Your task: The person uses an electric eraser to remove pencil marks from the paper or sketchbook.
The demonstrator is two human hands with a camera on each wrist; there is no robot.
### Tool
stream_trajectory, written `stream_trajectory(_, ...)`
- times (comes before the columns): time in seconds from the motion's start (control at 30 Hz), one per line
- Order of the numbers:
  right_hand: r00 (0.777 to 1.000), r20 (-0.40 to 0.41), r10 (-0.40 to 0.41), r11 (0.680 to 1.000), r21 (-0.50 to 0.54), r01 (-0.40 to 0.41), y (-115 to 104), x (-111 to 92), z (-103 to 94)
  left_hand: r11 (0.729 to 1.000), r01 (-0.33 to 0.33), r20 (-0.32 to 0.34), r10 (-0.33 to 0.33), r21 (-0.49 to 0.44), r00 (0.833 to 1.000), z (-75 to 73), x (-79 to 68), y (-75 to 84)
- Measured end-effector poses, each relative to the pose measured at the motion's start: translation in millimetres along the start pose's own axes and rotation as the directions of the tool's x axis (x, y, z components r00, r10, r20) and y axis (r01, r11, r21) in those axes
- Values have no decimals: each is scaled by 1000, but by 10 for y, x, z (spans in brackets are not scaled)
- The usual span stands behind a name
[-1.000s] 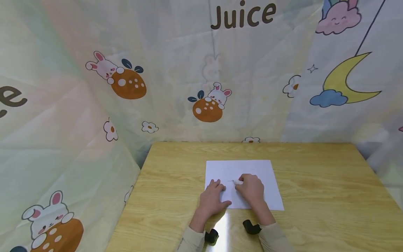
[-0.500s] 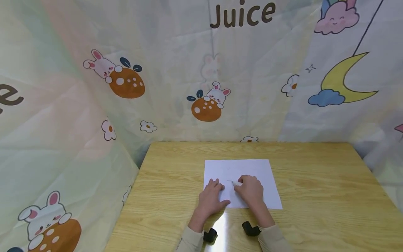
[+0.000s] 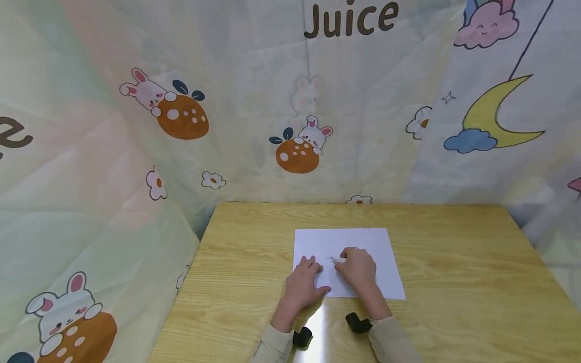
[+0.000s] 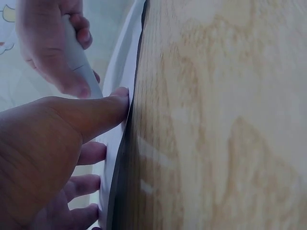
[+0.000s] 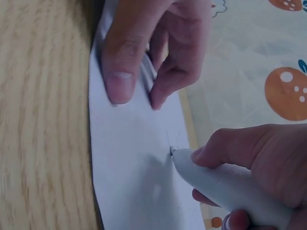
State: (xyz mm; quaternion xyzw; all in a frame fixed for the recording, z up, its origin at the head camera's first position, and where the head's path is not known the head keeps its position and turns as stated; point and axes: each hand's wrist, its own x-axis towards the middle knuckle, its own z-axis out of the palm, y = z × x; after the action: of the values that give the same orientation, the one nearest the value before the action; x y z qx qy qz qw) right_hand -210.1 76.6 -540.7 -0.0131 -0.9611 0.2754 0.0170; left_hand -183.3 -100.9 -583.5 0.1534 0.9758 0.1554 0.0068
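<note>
A sheet of white paper [image 3: 386, 282] lies on the wooden table, bearing faint thin dark marks. My left hand [image 3: 303, 285] rests on its left part with fingers spread, the thumb near the paper's front edge. My right hand [image 3: 358, 269] grips a thick white pen [image 3: 338, 260]. In the right wrist view the pen [image 5: 225, 184] slants down, its small grey tip at the paper's surface beside a mark. The left wrist view has my left hand [image 4: 53, 143] with its thumb on the paper's edge, and the right hand [image 4: 50, 45] beyond it around the pen.
The wooden table [image 3: 454, 262] spreads out on both sides of the paper. A printed cloth [image 3: 245, 101] with rabbits, flowers and a moon hangs behind it and at the left. Black wrist devices [image 3: 358, 323] sit by both sleeves.
The right hand and the pen have shifted slightly left and away from the body over the paper. The left hand keeps its place on the sheet. The head view has tilted a little.
</note>
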Motion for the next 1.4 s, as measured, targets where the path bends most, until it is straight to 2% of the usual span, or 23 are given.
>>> stream_trajectory(0.2, 999, 8, 36, 999, -4, -36, 28, -14, 16, 1000, -14, 7, 14, -11, 1000, 7, 10, 5)
stream_trajectory(0.37, 1000, -13, -8, 1000, 1, 8, 14, 31, 32, 1000, -2, -3, 2, -3, 1000, 1, 18, 10)
stream_trajectory(0.57, 999, 25, 37, 999, -12, -36, 13, 5, 48, 1000, -7, 12, 7, -10, 1000, -2, 5, 4)
stream_trajectory(0.73, 1000, -8, -4, 1000, 7, 4, -17, 32, 57, 1000, -3, -11, 3, -2, 1000, -12, 16, -13)
stream_trajectory(0.9, 1000, 18, 19, 1000, 3, -19, -34, 20, 72, 1000, -2, 8, 2, -1, 1000, -31, -3, -20)
stream_trajectory(1.07, 1000, -17, -12, 1000, -1, 12, -40, 48, 86, 1000, 1, -4, -1, -8, 1000, -44, -4, -9)
stream_trajectory(1.23, 1000, -7, 23, 1000, -9, -23, -12, 14, 91, 1000, -24, -2, 24, 0, 1000, -35, 0, 6)
stream_trajectory(1.4, 1000, -28, 3, 1000, 7, -2, 3, 12, 134, 1000, -23, -8, 23, 13, 1000, -12, 4, -4)
